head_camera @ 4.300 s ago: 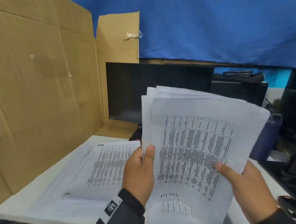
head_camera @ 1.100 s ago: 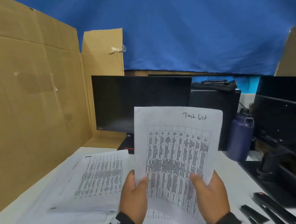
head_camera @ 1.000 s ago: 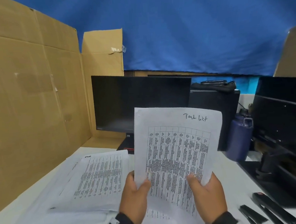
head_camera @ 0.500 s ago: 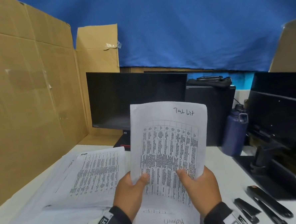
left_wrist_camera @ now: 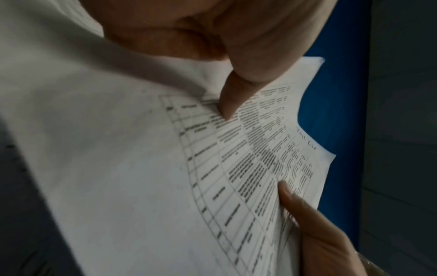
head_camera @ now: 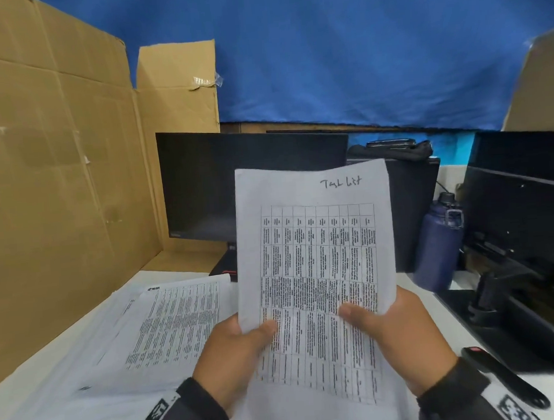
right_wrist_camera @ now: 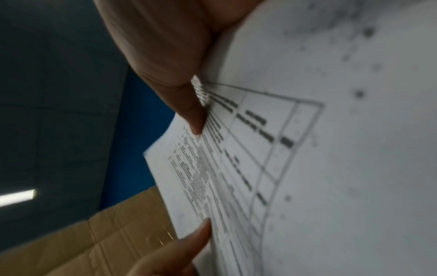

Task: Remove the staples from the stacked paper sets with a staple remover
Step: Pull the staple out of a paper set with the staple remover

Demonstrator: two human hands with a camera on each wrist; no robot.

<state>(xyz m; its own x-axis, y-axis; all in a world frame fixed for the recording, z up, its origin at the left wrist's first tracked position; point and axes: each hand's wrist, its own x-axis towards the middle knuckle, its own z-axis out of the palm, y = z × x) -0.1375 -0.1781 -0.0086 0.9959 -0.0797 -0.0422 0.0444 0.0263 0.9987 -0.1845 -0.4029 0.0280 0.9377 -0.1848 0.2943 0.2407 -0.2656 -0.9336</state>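
I hold a stack of printed sheets [head_camera: 315, 272] upright in front of me, its top page a table with handwriting at the upper right. My left hand [head_camera: 239, 351] grips its lower left edge, thumb on the front. My right hand [head_camera: 393, 335] grips the lower right edge the same way. In the left wrist view the left thumb [left_wrist_camera: 231, 100] presses on the sheets [left_wrist_camera: 146, 168]; in the right wrist view the right thumb [right_wrist_camera: 189, 112] does so on the sheets [right_wrist_camera: 331, 168]. A black tool with a red mark [head_camera: 503, 377] lies on the desk at the right. No staple shows.
More printed papers [head_camera: 166, 323] lie spread on the white desk [head_camera: 36, 380] at the left. A cardboard wall [head_camera: 51, 197] stands along the left. Behind are a dark monitor [head_camera: 222, 184], a blue bottle [head_camera: 438, 242] and a second monitor with its stand [head_camera: 525, 214] at the right.
The fanned, tilted sheets were squared into one upright stack. Over the last second both hands shifted slightly on the lower edges and the stack came a little closer and lower.
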